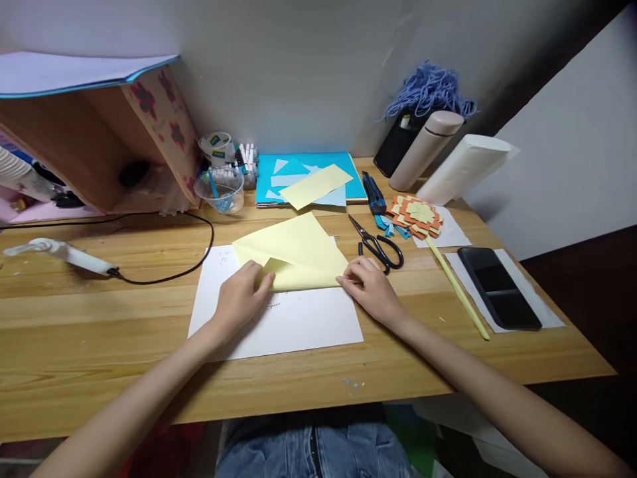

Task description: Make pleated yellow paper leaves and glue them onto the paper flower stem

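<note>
So, left hand (240,292) and right hand (372,287), each with a narrow grip on the folded yellow paper (296,242)

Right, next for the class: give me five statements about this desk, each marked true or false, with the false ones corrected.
1. The left hand and right hand both touch the yellow sheet. True.
2. The scissors lie left of the yellow sheet. False: the scissors lie to its right.
3. The phone rests on white paper. True.
4. The paper flower has a blue stem. False: the paper flower's stem is yellow.
5. A smaller yellow piece lies over the blue-covered book. True.
</note>
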{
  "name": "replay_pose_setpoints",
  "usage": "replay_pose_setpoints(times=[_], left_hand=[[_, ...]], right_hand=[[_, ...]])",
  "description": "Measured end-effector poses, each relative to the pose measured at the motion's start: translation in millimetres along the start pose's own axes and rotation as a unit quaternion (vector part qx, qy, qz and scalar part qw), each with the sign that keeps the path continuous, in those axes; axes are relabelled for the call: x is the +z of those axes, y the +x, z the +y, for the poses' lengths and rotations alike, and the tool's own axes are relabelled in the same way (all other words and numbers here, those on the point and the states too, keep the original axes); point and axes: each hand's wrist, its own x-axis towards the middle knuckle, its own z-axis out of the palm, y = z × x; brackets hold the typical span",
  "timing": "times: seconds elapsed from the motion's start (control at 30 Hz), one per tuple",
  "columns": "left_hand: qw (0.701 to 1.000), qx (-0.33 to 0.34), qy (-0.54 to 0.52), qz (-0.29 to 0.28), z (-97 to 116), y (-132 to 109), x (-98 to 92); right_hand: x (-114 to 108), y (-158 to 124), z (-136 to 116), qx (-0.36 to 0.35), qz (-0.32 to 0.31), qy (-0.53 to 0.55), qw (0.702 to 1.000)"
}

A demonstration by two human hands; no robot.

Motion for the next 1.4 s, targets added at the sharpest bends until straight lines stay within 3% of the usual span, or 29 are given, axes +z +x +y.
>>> replay_pose_setpoints(times=[0.3,1.03,1.4], left_hand=[[0.992,-0.019,0.124,0.006,7,5,5.5],[0.995,-0.014,0.092,-0.030,-2,6,5.4],[0.989,-0.009,0.128,-0.071,-3,12,1.9]], right_hand=[[5,4,3,-0.025,-0.014,-0.131,0.991],[-2,2,4,-0.026,-0.045,-0.060,0.997],[-2,0,1,-0.018,-0.048,-0.063,0.997]])
